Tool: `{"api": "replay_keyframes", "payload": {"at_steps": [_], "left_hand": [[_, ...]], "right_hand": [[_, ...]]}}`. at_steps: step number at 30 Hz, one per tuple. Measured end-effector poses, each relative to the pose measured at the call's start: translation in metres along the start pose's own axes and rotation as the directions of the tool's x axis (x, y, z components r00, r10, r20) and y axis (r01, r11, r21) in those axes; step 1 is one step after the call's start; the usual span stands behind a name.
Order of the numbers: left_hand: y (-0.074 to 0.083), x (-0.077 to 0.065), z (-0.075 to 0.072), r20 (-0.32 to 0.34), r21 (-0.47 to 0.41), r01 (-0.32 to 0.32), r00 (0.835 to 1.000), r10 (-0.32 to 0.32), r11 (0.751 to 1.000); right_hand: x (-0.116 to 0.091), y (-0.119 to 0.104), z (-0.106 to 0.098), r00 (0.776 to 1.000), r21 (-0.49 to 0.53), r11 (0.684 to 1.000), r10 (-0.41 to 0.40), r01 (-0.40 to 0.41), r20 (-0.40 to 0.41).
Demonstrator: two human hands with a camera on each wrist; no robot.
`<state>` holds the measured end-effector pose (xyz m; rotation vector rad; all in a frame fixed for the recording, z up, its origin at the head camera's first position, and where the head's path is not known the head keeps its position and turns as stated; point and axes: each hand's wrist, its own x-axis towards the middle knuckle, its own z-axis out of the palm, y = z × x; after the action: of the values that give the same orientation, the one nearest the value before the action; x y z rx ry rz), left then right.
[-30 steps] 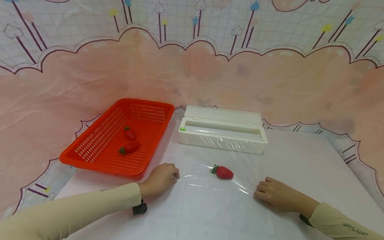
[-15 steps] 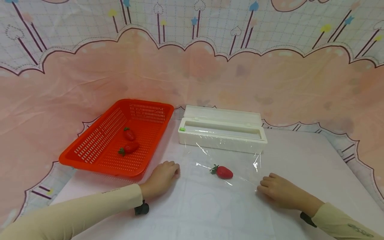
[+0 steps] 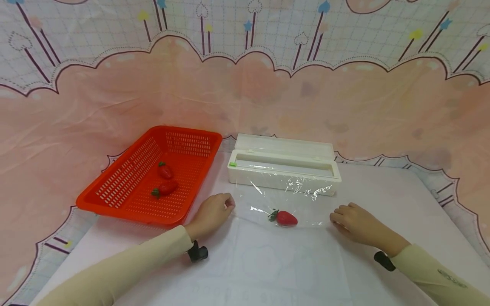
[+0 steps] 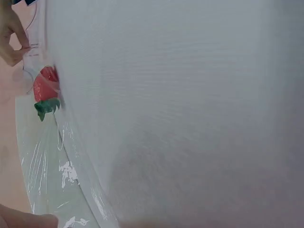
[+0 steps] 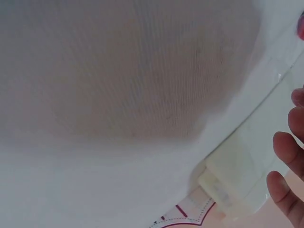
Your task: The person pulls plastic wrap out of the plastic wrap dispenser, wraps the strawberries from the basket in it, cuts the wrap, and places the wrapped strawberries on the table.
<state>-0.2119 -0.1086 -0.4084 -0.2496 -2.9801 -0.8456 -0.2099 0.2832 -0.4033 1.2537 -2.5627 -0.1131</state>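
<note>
A sheet of clear plastic wrap (image 3: 254,202) runs from the white dispenser box (image 3: 281,180) toward me, its glossy streaks catching light. Under or against its near edge lies a red strawberry (image 3: 286,218) with green leaves to the left. My left hand (image 3: 210,216) pinches the wrap's near left corner between thumb and forefinger. The near right corner is pinched by my right hand (image 3: 356,225), whose thumb and finger meet at the film in the left wrist view. Fingers (image 5: 287,147) of that hand show at the right wrist view's edge.
Left of the box stands a red perforated basket (image 3: 206,174) with two strawberries (image 3: 166,187) in it. The box's lid (image 3: 285,146) is raised at the back. A white cover (image 3: 275,272) lies over the table, with a patterned cloth (image 3: 245,97) behind.
Both hands have moved away from me toward the box, carrying the wrap's near edge back with them. The film has slackened, and its near edge now crosses by the strawberry.
</note>
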Motion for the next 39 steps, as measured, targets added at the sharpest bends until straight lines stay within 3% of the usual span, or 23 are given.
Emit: {"api": "replay_keyframes", "payload": {"at_steps": [4, 9, 15, 25, 39], "left_hand": [[0.0, 0.006, 0.002, 0.015, 0.003, 0.07, 0.997, -0.07, 0.998], [-0.003, 0.013, 0.003, 0.017, 0.039, 0.111, 0.994, -0.111, 0.993], [-0.006, 0.017, 0.008, 0.04, 0.088, 0.108, 0.993, -0.112, 0.99], [-0.006, 0.02, 0.012, 0.064, 0.108, 0.115, 0.99, -0.123, 0.987], [-0.006, 0.023, 0.011, 0.081, 0.104, 0.136, 0.986, -0.145, 0.985]], "right_hand": [[0.004, 0.002, -0.001, 0.998, -0.016, 0.999, 0.042, -0.041, 0.039], [0.007, 0.006, 0.002, 0.998, -0.018, 0.999, 0.049, -0.049, 0.042], [0.012, 0.009, 0.009, 0.998, 0.002, 0.999, 0.041, -0.041, 0.043], [0.014, 0.007, 0.016, 0.987, 0.035, 0.997, 0.07, -0.076, 0.146], [-0.002, 0.022, 0.019, 0.974, -0.012, 0.986, 0.168, -0.168, 0.155]]}}
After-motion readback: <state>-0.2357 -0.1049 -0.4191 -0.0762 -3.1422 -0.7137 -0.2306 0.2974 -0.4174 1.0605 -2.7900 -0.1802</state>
